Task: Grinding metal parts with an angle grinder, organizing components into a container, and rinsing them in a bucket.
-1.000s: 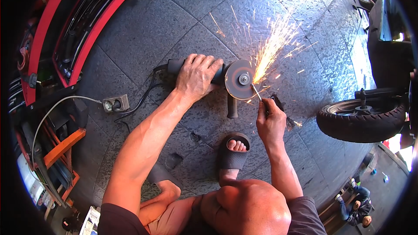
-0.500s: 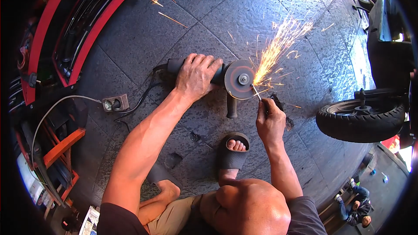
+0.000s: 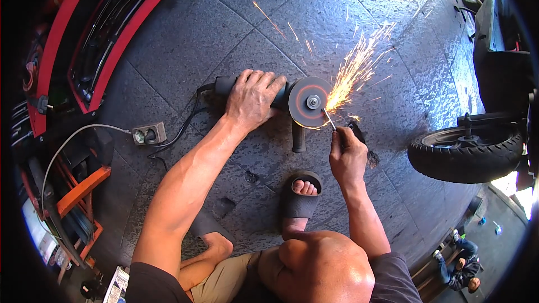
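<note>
Dark floor tiles point(image 3: 168, 45) lie beneath the grinder point(image 3: 225, 85), which I hold steady with the left hand point(image 3: 250, 99) wrapped over its body. With the right hand point(image 3: 348, 155) I pinch a thin rod point(image 3: 330, 121) at the disc's point(image 3: 306, 114) right edge; I'd press lightly, grip well clear, sparks point(image 3: 355, 74) aimed outward.

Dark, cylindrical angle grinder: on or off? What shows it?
The grinder is on: orange sparks spray where the right hand holds a thin metal rod against its round grey disc.
</note>
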